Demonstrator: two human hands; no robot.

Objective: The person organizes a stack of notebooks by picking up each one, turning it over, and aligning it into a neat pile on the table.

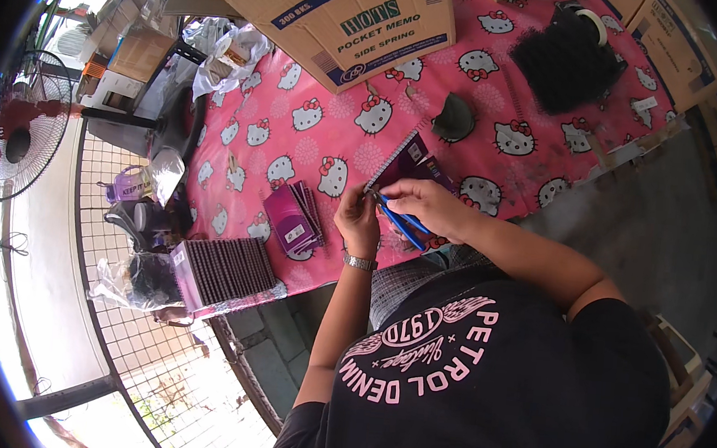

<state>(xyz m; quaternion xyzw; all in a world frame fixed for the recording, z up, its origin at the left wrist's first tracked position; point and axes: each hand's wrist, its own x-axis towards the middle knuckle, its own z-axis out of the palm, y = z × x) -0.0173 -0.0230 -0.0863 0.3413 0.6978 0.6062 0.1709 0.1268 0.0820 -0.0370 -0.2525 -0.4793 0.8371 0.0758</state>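
The left hand (359, 220) pinches the near corner of a purple notebook (405, 167), fingers closed on its spiral edge; a metal watch (360, 263) circles that wrist; the right hand (427, 206) grips blue pliers (402, 223), fingers wrapped round the handles, tips at the spiral; the notebook tilts up off the pink tablecloth (342, 109) near the table's front edge; a fan of purple notebooks (294, 217) lies just left of the hands; a stacked block of notebooks (224, 271) sits at the front-left corner; a cardboard box (341, 16) stands at the far edge; black spirals (566, 63) pile toward the far-right.
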